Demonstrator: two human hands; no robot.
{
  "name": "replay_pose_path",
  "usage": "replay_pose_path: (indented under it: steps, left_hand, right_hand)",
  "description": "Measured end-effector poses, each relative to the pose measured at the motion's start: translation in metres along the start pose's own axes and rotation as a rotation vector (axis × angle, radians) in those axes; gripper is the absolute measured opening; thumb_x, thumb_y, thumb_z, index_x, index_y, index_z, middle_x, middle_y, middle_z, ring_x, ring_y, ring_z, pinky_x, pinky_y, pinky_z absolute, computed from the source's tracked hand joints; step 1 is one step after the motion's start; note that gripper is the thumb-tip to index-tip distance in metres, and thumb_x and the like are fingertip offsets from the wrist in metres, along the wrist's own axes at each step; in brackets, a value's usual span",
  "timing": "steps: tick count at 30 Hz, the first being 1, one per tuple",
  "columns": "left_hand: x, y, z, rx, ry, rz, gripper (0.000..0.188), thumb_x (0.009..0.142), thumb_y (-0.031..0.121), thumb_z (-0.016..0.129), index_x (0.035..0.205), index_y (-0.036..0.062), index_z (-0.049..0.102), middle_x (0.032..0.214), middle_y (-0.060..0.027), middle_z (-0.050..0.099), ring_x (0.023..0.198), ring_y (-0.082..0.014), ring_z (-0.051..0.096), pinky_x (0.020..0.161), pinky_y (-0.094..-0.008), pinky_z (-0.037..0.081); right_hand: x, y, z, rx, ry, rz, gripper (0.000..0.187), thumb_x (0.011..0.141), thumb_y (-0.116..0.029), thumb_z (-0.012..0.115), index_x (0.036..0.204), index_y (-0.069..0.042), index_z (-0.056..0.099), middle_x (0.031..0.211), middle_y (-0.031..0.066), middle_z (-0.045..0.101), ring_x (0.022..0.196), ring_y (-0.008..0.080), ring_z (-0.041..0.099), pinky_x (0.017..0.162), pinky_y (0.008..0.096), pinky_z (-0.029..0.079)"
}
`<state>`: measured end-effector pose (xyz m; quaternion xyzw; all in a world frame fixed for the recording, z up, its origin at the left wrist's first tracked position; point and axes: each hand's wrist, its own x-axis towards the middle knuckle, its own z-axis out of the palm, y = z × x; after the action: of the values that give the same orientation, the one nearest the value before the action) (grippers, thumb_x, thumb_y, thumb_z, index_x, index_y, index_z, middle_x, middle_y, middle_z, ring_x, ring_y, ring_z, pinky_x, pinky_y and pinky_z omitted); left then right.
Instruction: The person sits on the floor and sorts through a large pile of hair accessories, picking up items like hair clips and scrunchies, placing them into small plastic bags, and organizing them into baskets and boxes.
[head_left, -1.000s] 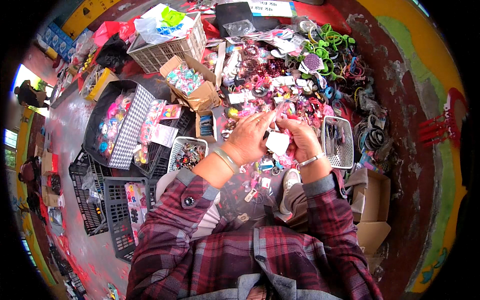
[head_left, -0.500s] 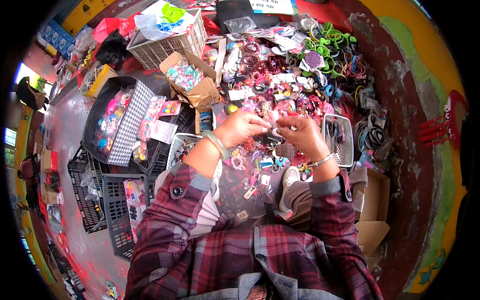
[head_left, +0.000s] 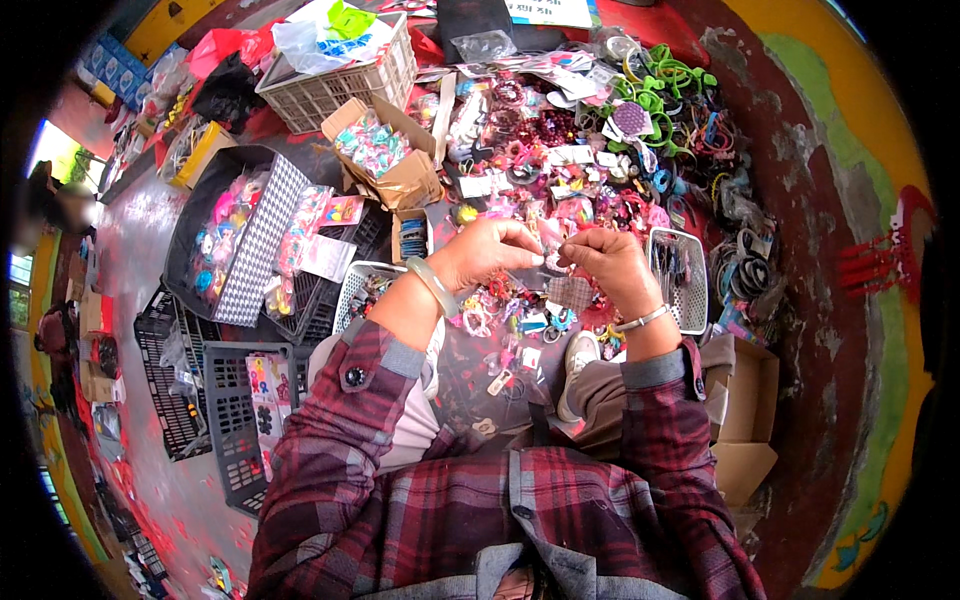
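Observation:
Above a heap of hair ties and small trinkets (head_left: 560, 190), my two hands are raised close together. My left hand (head_left: 485, 258), with a pale bangle (head_left: 432, 287) at its wrist, has thumb and fingertips drawn together in a pinch. My right hand (head_left: 612, 268), wearing a silver bracelet (head_left: 642, 319), pinches too, its fingertips pointing toward the left ones. A small pale pinkish piece (head_left: 553, 258) shows between the two hands; its kind is too small to make out. Below the right fingers lies a brownish checked piece (head_left: 570, 292).
A white basket (head_left: 692, 312) stands right of my hands, another (head_left: 352, 292) to the left. Cartons (head_left: 410, 185), a houndstooth-patterned box (head_left: 250, 270) and dark crates (head_left: 235, 440) fill the left side. Green headbands (head_left: 660, 85) lie at the back right; an open cardboard box (head_left: 750, 400) is by my right arm.
My fingertips have moved slightly apart, with the right ones shifted a little right. The small pale piece shows more clearly between them. My arms stay nearly in place.

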<state>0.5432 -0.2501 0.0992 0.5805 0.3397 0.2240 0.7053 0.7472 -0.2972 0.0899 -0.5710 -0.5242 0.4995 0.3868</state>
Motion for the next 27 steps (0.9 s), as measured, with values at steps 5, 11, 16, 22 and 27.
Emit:
replay_pose_path:
  steps: [5, 11, 16, 22, 27]
  left_hand:
    - [0.001, -0.004, -0.001, 0.036, 0.039, 0.04, 0.015, 0.078, 0.018, 0.065, 0.084, 0.0047, 0.061, 0.071, 0.0015, 0.056, 0.055, -0.0035, 0.049, 0.041, -0.0183, 0.038]
    - [0.005, -0.009, 0.001, 0.039, 0.093, 0.059, 0.013, 0.075, 0.012, 0.061, 0.085, 0.004, 0.059, 0.07, 0.0, 0.056, 0.052, -0.0046, 0.049, 0.038, -0.0194, 0.037]
    - [0.008, -0.014, 0.0, 0.099, 0.184, 0.053, 0.006, 0.07, 0.006, 0.06, 0.074, 0.0014, 0.059, 0.069, -0.0019, 0.059, 0.065, -0.0067, 0.053, 0.06, -0.0231, 0.043]
    - [0.017, -0.039, -0.001, 0.748, 0.402, 0.393, 0.012, 0.063, 0.0, 0.056, 0.074, 0.0037, 0.058, 0.071, -0.0133, 0.061, 0.07, -0.0227, 0.06, 0.062, -0.0313, 0.045]
    - [0.009, -0.023, 0.009, 0.686, 0.208, 0.228, 0.019, 0.063, -0.003, 0.053, 0.081, 0.0028, 0.058, 0.078, -0.0119, 0.062, 0.075, -0.0238, 0.06, 0.067, -0.0319, 0.046]
  right_hand:
    - [-0.004, -0.004, 0.003, -0.04, -0.075, -0.129, 0.014, 0.079, -0.011, 0.064, 0.085, 0.001, 0.066, 0.073, 0.0023, 0.062, 0.064, 0.0076, 0.053, 0.058, 0.0229, 0.044]
    - [-0.006, -0.009, 0.006, 0.024, -0.037, -0.056, 0.01, 0.079, -0.006, 0.062, 0.084, 0.001, 0.067, 0.075, 0.0039, 0.065, 0.069, 0.0078, 0.057, 0.062, 0.0214, 0.045]
    - [-0.012, -0.02, 0.016, -0.145, -0.014, -0.095, 0.012, 0.079, -0.008, 0.063, 0.087, 0.001, 0.066, 0.077, 0.0041, 0.065, 0.069, 0.0061, 0.056, 0.061, 0.0211, 0.045]
    - [-0.011, -0.016, 0.02, -0.158, -0.071, -0.177, 0.013, 0.08, -0.006, 0.061, 0.088, 0.002, 0.066, 0.078, 0.0038, 0.064, 0.07, 0.0066, 0.056, 0.06, 0.0216, 0.045]
    - [-0.009, -0.01, 0.012, -0.109, -0.009, -0.094, 0.013, 0.079, -0.01, 0.063, 0.088, -0.001, 0.067, 0.072, 0.0034, 0.064, 0.064, 0.0084, 0.057, 0.058, 0.0222, 0.045]
